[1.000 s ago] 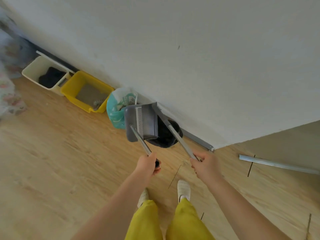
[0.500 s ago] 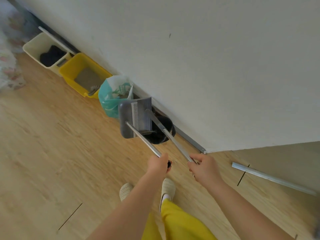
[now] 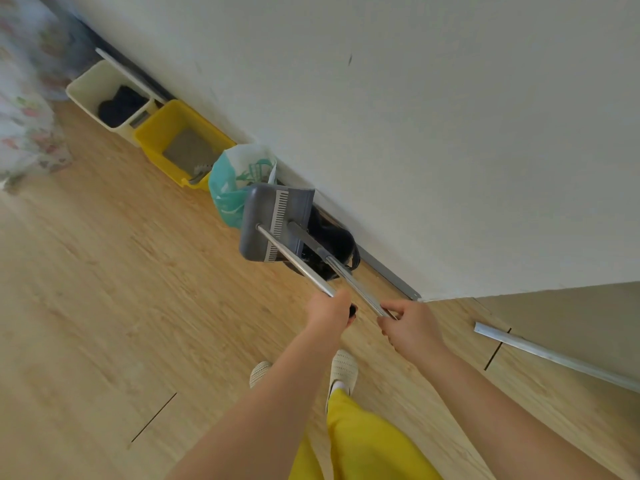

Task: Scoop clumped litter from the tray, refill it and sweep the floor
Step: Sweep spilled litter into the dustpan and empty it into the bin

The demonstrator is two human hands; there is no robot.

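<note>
So the left hand [image 3: 329, 308] is wrapped around the top end of a shiny metal pole that runs down to a grey plastic dustpan [image 3: 273, 225] with a white comb strip along it. The right hand [image 3: 410, 323] grips a second metal pole, the one belonging to the dark-bristled broom [image 3: 330, 244], whose head sits tucked just behind the dustpan, close against the white wall [image 3: 450, 133]. Both tools are held together out in front, poles almost parallel.

Right behind the dustpan is a teal and white plastic bag [image 3: 232, 181], and it's touching the bright yellow plastic litter tray [image 3: 162, 136] with grey litter in the bottom; a small scoop lies in its near corner, a bit blurry. Next along the wall sits a cream plastic bin [image 3: 90, 88] with something dark inside.

Everything sits on a light wooden plank floor [image 3: 121, 289]. Down low you can see yellow trousers [image 3: 363, 441] and two pale woven slippers [image 3: 343, 368]. A loose grey metal strip [image 3: 554, 355] lies on the floor off to the right.
</note>
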